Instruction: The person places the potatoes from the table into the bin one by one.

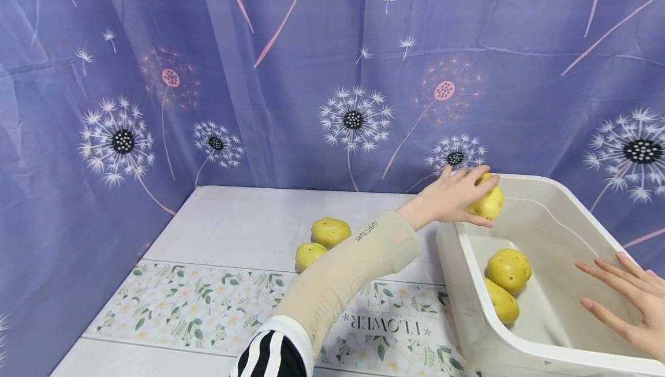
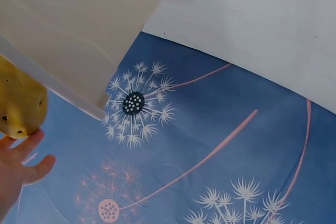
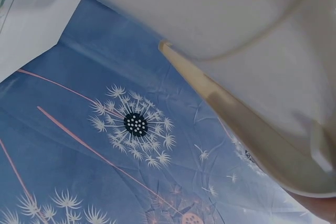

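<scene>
My left hand (image 1: 457, 195) grips a yellow potato (image 1: 487, 198) above the back-left rim of a cream plastic bin (image 1: 540, 192). In the left wrist view, fingers (image 2: 32, 142) lie against the underside of that potato (image 2: 21, 100). Two more potatoes rest on the bin's floor near its left wall, a rounder one (image 1: 509, 271) and one (image 1: 501, 302) partly hidden by the rim. Over the right side of the bin, my right hand (image 1: 631, 302) spreads its fingers and holds nothing. Only a sliver of skin shows at the right wrist view's lower right corner.
On the white table (image 1: 244, 215), left of the bin, lie a potato (image 1: 330, 231) and a second one (image 1: 310, 254), close together and partly behind my left forearm. A floral printed strip (image 1: 197, 302) crosses the table. Behind it hangs a blue-purple dandelion curtain (image 1: 291, 123).
</scene>
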